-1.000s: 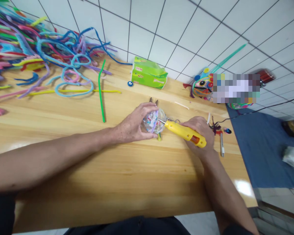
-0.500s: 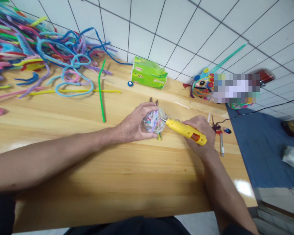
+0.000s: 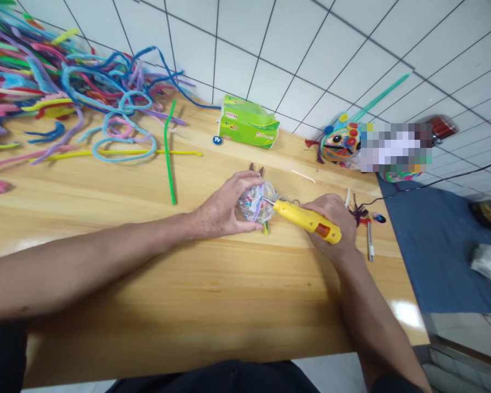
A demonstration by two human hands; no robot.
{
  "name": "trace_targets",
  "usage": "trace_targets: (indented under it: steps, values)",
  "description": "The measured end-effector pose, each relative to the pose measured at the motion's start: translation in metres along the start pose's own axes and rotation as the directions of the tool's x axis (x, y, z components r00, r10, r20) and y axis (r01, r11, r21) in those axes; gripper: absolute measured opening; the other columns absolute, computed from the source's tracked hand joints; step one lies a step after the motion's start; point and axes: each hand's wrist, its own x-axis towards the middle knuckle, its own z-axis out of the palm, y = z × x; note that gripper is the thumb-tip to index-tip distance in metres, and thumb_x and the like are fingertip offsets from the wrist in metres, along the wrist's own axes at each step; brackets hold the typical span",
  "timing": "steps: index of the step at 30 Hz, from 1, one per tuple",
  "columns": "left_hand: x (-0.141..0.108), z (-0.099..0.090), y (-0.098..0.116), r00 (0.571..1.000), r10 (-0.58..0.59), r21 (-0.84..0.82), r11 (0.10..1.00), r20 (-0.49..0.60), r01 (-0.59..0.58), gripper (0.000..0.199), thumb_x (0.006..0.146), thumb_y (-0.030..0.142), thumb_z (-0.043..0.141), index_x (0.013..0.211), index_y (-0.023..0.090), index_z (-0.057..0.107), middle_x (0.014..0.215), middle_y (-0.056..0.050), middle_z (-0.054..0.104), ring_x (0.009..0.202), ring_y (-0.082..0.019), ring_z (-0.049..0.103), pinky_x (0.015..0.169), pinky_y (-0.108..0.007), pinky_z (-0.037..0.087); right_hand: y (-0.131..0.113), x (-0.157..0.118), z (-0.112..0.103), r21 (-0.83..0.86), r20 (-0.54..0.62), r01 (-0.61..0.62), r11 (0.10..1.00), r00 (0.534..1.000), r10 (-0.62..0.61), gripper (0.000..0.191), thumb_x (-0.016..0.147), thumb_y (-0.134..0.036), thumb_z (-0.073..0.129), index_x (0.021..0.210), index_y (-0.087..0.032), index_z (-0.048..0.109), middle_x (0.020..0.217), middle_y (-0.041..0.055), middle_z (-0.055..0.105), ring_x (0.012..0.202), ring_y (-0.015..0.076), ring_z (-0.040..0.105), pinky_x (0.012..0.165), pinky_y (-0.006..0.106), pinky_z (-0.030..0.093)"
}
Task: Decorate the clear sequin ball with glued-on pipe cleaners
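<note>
My left hand point(image 3: 223, 210) is wrapped round a clear rounded plastic piece point(image 3: 272, 192) with colourful bits in it and a purple strip point(image 3: 259, 203) across it. In my right hand point(image 3: 335, 218) is a yellow glue gun point(image 3: 300, 216), gripped with its body slanting down to the right. The gun's thin metal nozzle meets or nearly meets the plastic piece by the purple strip; I cannot tell if they touch. Two dark pointed tips point(image 3: 256, 170) stick out beyond my left fingers. A yellow-green end point(image 3: 265, 228) shows below the piece.
A heap of coloured pipe cleaners point(image 3: 85, 93) covers the far left. A green pipe cleaner point(image 3: 169, 158) lies nearer. At the wall sit a green tissue pack point(image 3: 247, 124), a blue button point(image 3: 216, 140) and a decorated bottle craft point(image 3: 337, 142). A pen-like tool point(image 3: 370, 243) and black cable point(image 3: 433, 183) are right.
The glue gun and my right hand have shifted slightly left, bringing the nozzle nearer the purple strip. My left hand stays in place round the plastic piece.
</note>
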Motion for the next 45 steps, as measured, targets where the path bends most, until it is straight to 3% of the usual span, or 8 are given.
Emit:
trace_targets:
  steps: [5, 31, 36, 45]
  values:
    - [0.0001, -0.0006, 0.0005, 1.000, 0.015, 0.007, 1.000, 0.002, -0.015, 0.095, 0.083, 0.048, 0.093, 0.159, 0.028, 0.041, 0.150, -0.019, 0.058, 0.148, -0.038, 0.056, 0.121, -0.065, 0.052, -0.0011, 0.0013, 0.0015, 0.020, -0.042, 0.027, 0.999, 0.999, -0.026, 0.014, 0.098, -0.028, 0.069, 0.112, -0.027, 0.073, 0.087, 0.0033, 0.077, 0.078, 0.0233, 0.069, 0.073, 0.041, 0.052]
    - [-0.0005, 0.0011, -0.0012, 1.000, 0.017, -0.003, 1.000, -0.013, -0.017, 0.095, 0.083, 0.050, 0.093, 0.160, 0.029, 0.041, 0.150, -0.019, 0.058, 0.148, -0.037, 0.056, 0.121, -0.064, 0.052, -0.0008, 0.0016, -0.0034, -0.001, 0.008, 0.052, 0.999, 0.999, -0.052, 0.013, 0.100, -0.031, 0.068, 0.112, -0.027, 0.072, 0.087, 0.0036, 0.077, 0.077, 0.0228, 0.070, 0.073, 0.041, 0.052]
    - [-0.0003, 0.0000, -0.0006, 1.000, 0.005, -0.011, 1.000, 0.001, -0.005, 0.098, 0.080, 0.044, 0.096, 0.159, 0.029, 0.041, 0.151, -0.019, 0.058, 0.148, -0.039, 0.056, 0.122, -0.066, 0.051, 0.0012, -0.0003, -0.0051, 0.005, 0.010, 0.015, 1.000, 1.000, -0.015, 0.012, 0.099, -0.027, 0.069, 0.110, -0.026, 0.073, 0.087, 0.0021, 0.076, 0.079, 0.0223, 0.068, 0.075, 0.040, 0.051]
    - [-0.0002, -0.0004, 0.0001, 1.000, 0.010, -0.003, 1.000, -0.001, -0.010, 0.095, 0.083, 0.048, 0.094, 0.160, 0.028, 0.041, 0.152, -0.019, 0.057, 0.148, -0.038, 0.055, 0.122, -0.065, 0.051, 0.0002, 0.0001, -0.0022, 0.014, 0.003, -0.008, 1.000, 1.000, 0.008, 0.012, 0.100, -0.033, 0.068, 0.108, -0.027, 0.075, 0.086, 0.0027, 0.076, 0.077, 0.0229, 0.068, 0.074, 0.042, 0.051]
